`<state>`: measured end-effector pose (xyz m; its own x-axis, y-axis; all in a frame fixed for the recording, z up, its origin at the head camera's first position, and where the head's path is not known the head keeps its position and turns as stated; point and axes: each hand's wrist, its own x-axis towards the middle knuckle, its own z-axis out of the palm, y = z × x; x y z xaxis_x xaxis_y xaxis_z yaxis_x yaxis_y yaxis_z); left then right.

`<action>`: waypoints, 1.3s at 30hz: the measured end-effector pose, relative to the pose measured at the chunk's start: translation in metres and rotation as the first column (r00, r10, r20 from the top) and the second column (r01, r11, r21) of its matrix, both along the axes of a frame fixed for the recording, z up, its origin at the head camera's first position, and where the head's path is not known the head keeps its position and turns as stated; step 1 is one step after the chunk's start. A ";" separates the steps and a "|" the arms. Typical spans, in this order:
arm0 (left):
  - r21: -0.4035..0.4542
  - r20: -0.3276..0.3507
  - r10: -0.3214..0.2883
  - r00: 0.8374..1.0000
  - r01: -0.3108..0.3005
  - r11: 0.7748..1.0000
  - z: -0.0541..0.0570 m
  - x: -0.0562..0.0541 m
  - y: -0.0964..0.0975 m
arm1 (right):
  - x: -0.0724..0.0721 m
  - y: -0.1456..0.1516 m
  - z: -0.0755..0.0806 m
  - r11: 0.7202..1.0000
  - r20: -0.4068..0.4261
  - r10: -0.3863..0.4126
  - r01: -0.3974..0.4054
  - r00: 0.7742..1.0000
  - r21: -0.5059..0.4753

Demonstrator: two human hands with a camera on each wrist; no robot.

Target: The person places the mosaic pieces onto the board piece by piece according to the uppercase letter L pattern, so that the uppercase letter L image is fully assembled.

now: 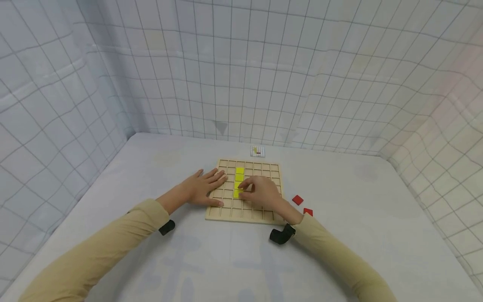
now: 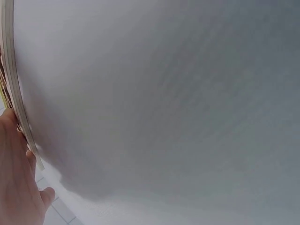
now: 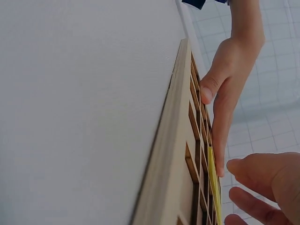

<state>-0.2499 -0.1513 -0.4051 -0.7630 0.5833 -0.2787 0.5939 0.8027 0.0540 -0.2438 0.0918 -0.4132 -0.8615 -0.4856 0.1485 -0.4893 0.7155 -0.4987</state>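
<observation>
Four yellow tiles (image 1: 239,182) sit in one column of the wooden grid board (image 1: 245,213) mid-table. Right hand (image 1: 260,192), fingers curled, presses the lowest tile; left hand (image 1: 203,188) lies flat on the board's left edge. Tiles look thin, light, stiff—pinch their edges.
</observation>
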 end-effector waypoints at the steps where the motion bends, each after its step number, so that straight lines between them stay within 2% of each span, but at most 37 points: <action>1: 0.003 0.002 0.002 1.000 -0.002 1.000 -0.001 0.000 0.000 | 0.001 0.002 0.000 1.000 -0.027 0.004 -0.005 1.000 -0.012; 6: 0.023 -0.001 0.001 1.000 -0.001 1.000 -0.002 0.002 0.000 | 0.003 0.017 0.005 0.997 -0.161 0.012 -0.025 0.987 -0.077; 9: 0.036 -0.005 0.000 1.000 0.001 0.999 -0.001 0.001 0.000 | 0.001 0.031 0.010 0.995 -0.208 0.006 -0.027 0.978 -0.097; 16: 0.030 -0.010 -0.003 1.000 0.003 1.000 0.001 0.001 0.000 | -0.001 0.068 0.018 0.997 -0.229 -0.023 0.005 0.973 -0.079; 23: 0.011 0.004 0.005 1.000 -0.005 1.000 0.004 0.002 0.002 | -0.004 0.110 0.016 0.997 -0.261 -0.060 0.048 0.964 -0.054; 26: 0.017 0.007 0.005 1.000 -0.005 1.000 0.004 0.002 0.001 | -0.007 0.129 0.015 0.994 -0.211 -0.071 0.052 0.975 -0.093; 29: 0.022 0.008 0.002 1.000 -0.002 1.000 0.003 0.002 0.000 | -0.010 0.148 0.013 0.988 -0.098 -0.061 0.045 0.993 -0.151; 32: 0.027 0.012 0.004 1.000 -0.004 1.000 0.001 0.002 0.000 | -0.012 0.163 0.007 0.980 0.018 -0.053 0.056 0.998 -0.190; 36: 0.045 0.003 0.001 1.000 -0.001 0.999 -0.001 0.002 0.000 | -0.010 0.173 -0.001 0.984 0.106 -0.084 0.099 0.991 -0.150; 39: 0.050 -0.002 0.001 1.000 -0.001 0.999 -0.001 0.002 0.000 | -0.005 0.175 -0.005 0.986 0.121 -0.106 0.120 0.987 -0.115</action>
